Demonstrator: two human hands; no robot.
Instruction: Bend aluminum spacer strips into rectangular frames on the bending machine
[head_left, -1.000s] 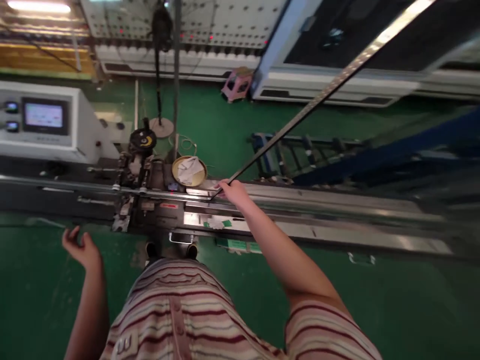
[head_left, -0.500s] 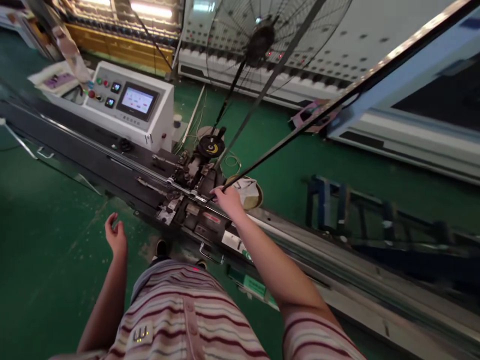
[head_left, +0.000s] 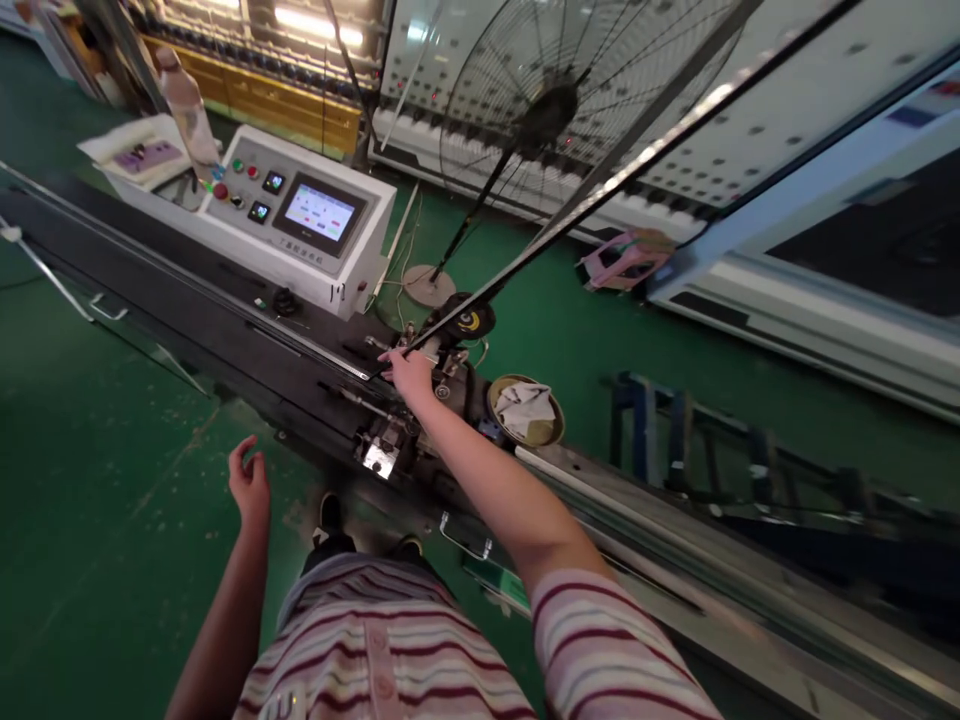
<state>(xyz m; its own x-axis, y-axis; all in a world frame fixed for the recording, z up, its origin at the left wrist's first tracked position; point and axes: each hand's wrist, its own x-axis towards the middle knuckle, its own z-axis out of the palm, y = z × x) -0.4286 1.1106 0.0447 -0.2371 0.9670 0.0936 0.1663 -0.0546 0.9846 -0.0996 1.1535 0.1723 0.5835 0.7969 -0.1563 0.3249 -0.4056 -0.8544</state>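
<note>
Head view: we stand at a long machine point(head_left: 225, 320).
Right hand point(head_left: 411, 372): we grip the lower end of the metal strip point(head_left: 645, 153), which slants up from the machine.
Left hand point(head_left: 250, 483): loose, empty, over the green floor point(head_left: 90, 480).

Factory floor: long machine bench point(head_left: 225, 330), control panel point(head_left: 300, 215).

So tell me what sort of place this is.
Most likely a factory workshop: a long machine with a control panel, a big standing fan, and the right hand holding a long metal strip at the machine.
</note>
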